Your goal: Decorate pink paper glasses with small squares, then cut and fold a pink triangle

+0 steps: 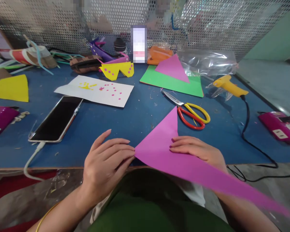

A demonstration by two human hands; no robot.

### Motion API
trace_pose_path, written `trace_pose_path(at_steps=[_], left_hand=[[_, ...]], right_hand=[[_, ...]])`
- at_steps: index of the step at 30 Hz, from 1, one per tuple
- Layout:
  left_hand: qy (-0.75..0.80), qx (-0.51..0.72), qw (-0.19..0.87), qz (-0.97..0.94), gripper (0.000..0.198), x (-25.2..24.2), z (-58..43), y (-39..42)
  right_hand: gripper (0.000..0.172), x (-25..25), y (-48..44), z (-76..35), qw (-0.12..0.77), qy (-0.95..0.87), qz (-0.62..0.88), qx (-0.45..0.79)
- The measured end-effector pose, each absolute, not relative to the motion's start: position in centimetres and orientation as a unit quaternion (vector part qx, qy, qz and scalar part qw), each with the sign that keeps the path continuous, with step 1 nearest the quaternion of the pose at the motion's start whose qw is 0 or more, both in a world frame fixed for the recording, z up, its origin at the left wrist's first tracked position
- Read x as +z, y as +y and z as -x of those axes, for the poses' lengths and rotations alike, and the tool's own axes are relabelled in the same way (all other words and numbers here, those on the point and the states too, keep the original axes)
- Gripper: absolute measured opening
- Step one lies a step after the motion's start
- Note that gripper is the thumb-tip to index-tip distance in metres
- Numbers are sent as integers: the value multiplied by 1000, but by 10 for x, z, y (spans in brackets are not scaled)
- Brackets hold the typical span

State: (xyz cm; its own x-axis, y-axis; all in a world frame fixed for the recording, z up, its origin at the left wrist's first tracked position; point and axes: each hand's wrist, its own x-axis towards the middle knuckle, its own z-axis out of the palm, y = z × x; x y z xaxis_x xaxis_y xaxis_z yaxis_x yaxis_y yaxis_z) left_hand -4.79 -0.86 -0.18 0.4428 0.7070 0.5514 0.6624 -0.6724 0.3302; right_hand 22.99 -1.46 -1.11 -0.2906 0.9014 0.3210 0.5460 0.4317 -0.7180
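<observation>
A folded sheet of pink paper (159,141) lies at the table's front edge, its long end reaching over the edge to the lower right, slightly blurred. My left hand (108,161) pinches the paper's left corner between fingertips and thumb. Flat on the fold, the fingers of my right hand (198,149) press the paper near its middle; the thumb is hidden beneath it. Scissors (181,104) with one red and one yellow handle lie just beyond the paper's upper tip, blades pointing away to the left.
Left of centre are a black phone (58,119) on a white cable and a white sheet (111,95) with small cutouts. Behind stand yellow paper masks (117,70) and green paper (171,84) under a pink piece. A yellow glue gun (229,86) with a black cord lies right.
</observation>
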Motion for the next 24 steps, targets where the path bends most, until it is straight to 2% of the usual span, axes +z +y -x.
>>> trace_pose_path(at_steps=[5,8,11,17,21,24], left_hand=[[428,362,78,-824,11,0,41,-4],[497,419,111,-751,6,10,36,1],[555,454,174,-675,4,23,37,7],[549,507,329,-578,11,38,47,13],[530,516,401,-541,13,38,49,13],[521,509,380,-570,11,37,49,12]], right_hand=[[10,4,-9,-212,397,-693,557,228],[23,20,10,-202,420,-649,575,268],[32,33,33,-196,452,-619,542,345],[27,50,58,-185,473,-525,474,526],[24,51,58,-181,477,-497,475,548],[24,48,56,-181,483,-497,477,539]])
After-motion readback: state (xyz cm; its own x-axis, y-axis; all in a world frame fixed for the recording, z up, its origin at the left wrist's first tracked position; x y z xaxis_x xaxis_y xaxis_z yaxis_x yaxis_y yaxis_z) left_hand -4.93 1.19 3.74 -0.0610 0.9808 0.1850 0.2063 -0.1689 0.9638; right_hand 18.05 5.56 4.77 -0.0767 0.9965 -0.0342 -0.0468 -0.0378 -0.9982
